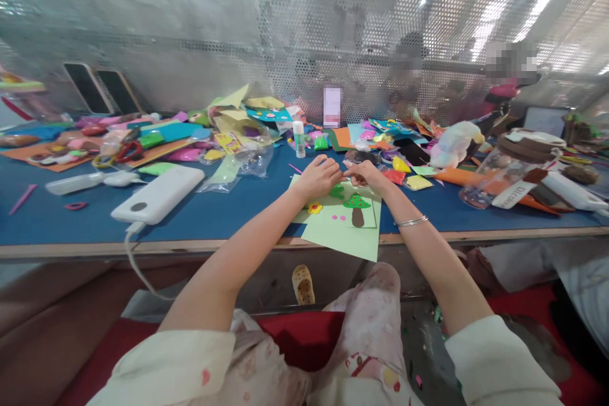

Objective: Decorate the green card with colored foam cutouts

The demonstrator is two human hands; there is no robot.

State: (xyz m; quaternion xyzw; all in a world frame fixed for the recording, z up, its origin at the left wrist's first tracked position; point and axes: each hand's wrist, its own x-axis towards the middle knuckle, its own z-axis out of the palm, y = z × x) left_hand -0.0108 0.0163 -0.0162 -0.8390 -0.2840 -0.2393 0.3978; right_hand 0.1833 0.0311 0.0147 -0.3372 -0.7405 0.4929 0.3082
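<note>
A light green paper card (340, 243) lies at the table's front edge, its lower corner hanging over. On it are a clay tree (358, 209) with a red-dotted green crown and brown trunk, a yellow flower (314, 208) with a red centre, and two small pink dots. My left hand (322, 176) is over the card's upper part, fingers bent and close together, partly covering a green shape (337, 191). My right hand (365, 176) meets it, its curled fingers touching the left fingertips. Whatever is between the fingers is too small to make out.
A glue stick (299, 139) stands behind my hands, and a phone (332, 106) leans upright at the back. Coloured clay packets and paper crowd the rear. A white power bank (158, 195) with a cable lies left; a clear jug (507, 168) stands right.
</note>
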